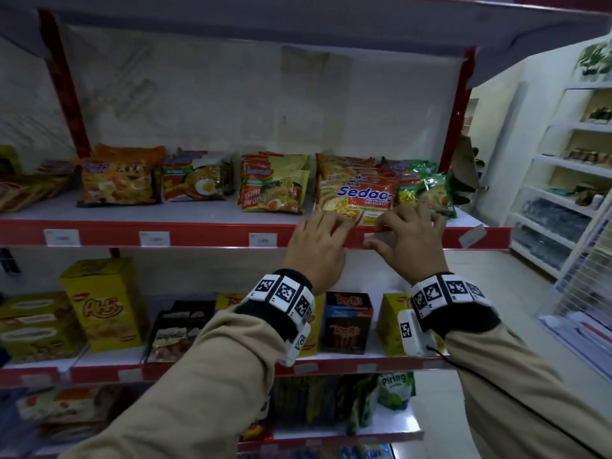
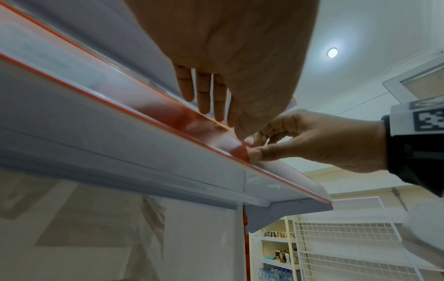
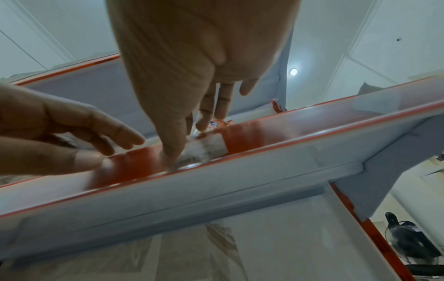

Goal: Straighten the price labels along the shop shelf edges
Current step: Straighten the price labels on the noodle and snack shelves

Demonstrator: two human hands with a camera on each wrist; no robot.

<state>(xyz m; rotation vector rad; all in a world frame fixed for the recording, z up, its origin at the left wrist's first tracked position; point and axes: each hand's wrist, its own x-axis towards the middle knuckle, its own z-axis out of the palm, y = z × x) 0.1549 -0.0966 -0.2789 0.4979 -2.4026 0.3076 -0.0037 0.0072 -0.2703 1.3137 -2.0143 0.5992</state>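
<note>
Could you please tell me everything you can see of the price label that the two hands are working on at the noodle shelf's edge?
The small white paper price label sits in the red shelf-edge strip below the noodle packets. Its print is too blurred to read. The right hand has its thumb on the label's lower left part and its fingers over the strip's top edge. The left hand rests on the strip just beside it. In the head view the hands mostly hide it.

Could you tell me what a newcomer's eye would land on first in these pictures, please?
Both hands meet at the red shelf edge strip: the left hand rests on it, and the right hand works a small white paper price label there. Just behind sits the red-and-white Sedaap noodle packet, and near the strip's right end a white label hangs tilted.
</note>
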